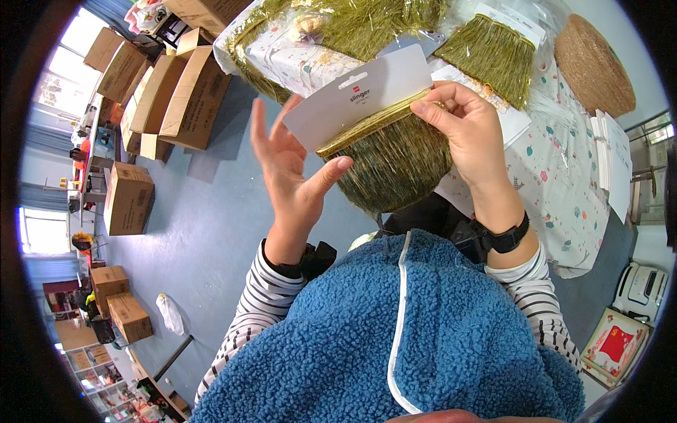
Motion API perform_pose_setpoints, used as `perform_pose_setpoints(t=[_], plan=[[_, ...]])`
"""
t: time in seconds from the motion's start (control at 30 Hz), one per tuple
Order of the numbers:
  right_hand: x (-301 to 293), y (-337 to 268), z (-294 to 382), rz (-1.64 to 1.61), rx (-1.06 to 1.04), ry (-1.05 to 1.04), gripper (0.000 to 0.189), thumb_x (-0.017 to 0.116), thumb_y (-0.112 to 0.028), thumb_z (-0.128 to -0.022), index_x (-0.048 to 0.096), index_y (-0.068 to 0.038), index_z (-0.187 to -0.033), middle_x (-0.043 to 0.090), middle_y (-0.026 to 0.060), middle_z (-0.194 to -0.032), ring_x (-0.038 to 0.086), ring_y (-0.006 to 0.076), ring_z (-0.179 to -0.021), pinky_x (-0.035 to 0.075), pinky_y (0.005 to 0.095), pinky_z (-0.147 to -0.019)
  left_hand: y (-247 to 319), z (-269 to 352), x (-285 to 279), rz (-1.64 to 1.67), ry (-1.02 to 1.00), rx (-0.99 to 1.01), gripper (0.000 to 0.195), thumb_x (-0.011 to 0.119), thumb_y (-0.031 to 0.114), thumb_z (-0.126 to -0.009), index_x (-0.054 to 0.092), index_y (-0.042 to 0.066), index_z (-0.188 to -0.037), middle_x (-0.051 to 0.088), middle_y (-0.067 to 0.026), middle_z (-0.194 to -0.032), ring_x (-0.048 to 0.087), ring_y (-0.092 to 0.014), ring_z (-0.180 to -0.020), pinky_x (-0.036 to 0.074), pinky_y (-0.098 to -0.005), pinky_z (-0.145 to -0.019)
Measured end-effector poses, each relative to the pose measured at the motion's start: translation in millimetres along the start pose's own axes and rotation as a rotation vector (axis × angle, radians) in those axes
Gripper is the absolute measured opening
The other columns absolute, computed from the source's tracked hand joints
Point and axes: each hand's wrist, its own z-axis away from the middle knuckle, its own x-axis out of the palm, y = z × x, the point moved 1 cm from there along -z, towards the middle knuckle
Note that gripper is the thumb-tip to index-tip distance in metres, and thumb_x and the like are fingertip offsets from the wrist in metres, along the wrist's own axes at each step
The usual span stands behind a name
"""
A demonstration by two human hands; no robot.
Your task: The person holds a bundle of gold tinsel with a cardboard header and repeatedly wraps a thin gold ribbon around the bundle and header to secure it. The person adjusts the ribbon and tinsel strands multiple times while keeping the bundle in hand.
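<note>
My right hand [463, 127] pinches the right end of a gold-edged band on a green fringe trim [394, 164], which hangs from a white printed header card [365, 98]. My left hand [296, 164] is at the left end of the card, fingers spread, slightly blurred; whether it touches the card I cannot tell. The fringe hangs down in front of my body. Beyond the card, a flower-printed cloth [550, 174] covers a table bearing a carded green fringe [492, 55] and a heap of loose green fringe [370, 26].
A brown woven roll [595, 66] and a stack of white cards [611, 158] lie on the table's right part. Open cardboard boxes [182, 100] stand on the floor at left, with a closed box [129, 198] nearer. A white plastic bag [170, 314] lies at lower left.
</note>
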Motion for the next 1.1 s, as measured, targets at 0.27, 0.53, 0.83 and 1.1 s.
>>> perform_pose_setpoints(t=[0.27,0.53,0.83,1.1], plan=[[7.7,2.6,3.7,-0.019,-0.029,0.025,0.01,0.077,-0.005,-0.088,0.068,-0.002,-0.091,0.066,-0.0023,-0.078,0.055,0.0019,-0.068,0.045,0.0172,-0.063,-6.3,-4.7,14.0,0.031,-0.063,-0.289,0.042,0.07,-0.003,-0.087,0.057,-0.004,-0.126,0.067,-0.0083,-0.116,0.064,-0.017,-0.104,0.049,-0.0311,-0.093],[3.4,2.3,-0.2,0.043,-0.249,0.105,0.011,0.078,-0.003,-0.087,0.068,0.001,-0.089,0.065,-0.0003,-0.09,0.053,0.0032,-0.072,0.046,0.0192,-0.066,-4.9,-2.3,13.0,-0.078,0.338,0.22,0.063,0.071,-0.005,-0.077,0.045,0.003,-0.134,0.059,-0.0092,-0.12,0.056,-0.026,-0.115,0.043,-0.0379,-0.098],[11.5,8.6,1.4,0.089,-0.304,0.146,0.014,0.081,-0.005,-0.083,0.069,0.0,-0.087,0.063,0.0023,-0.099,0.05,0.0044,-0.073,0.045,0.0206,-0.066,12.4,3.4,42.9,-0.868,-0.08,0.541,0.036,0.08,0.006,-0.075,0.067,0.003,-0.108,0.061,-0.0127,-0.111,0.059,-0.032,-0.101,0.047,-0.0424,-0.09],[15.7,7.1,4.6,0.047,-0.366,0.145,0.012,0.079,-0.002,-0.084,0.068,0.0,-0.087,0.062,0.0027,-0.099,0.05,0.0054,-0.074,0.044,0.0209,-0.067,0.4,1.4,55.0,-0.948,-0.197,0.545,0.03,0.07,0.006,-0.083,0.067,0.003,-0.112,0.061,-0.0077,-0.097,0.06,-0.025,-0.089,0.046,-0.0374,-0.081]])
